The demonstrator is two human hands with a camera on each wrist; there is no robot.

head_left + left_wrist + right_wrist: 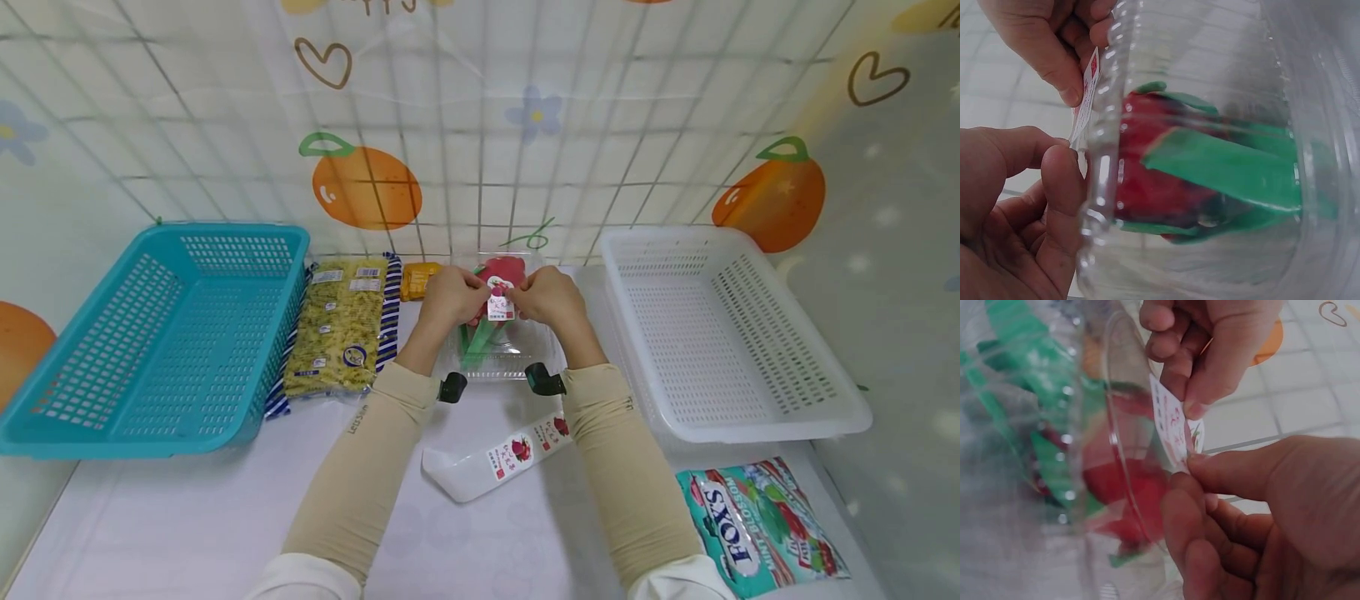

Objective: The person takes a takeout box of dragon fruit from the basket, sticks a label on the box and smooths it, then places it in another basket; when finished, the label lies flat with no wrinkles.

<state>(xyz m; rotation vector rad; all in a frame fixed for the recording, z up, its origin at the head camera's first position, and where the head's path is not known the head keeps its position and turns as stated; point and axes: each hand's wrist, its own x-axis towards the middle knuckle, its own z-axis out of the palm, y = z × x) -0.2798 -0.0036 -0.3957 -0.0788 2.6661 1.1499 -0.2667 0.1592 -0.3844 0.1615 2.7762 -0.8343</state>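
My left hand and right hand meet over a clear plastic box. Between them they pinch a small white sticker label, printed with a red fruit and characters, by its opposite sides. In the left wrist view the label stands on edge right beside the box's ridged wall. Inside the box lies a red fruit with green leaf-like strips, like a dragon fruit. The right wrist view shows thumb and fingertips of both hands at the label.
A strip of label backing with more stickers lies in front of the box. Left are a yellow pasta bag, an orange packet and a teal basket. Right are a white basket and a FOX'S candy bag.
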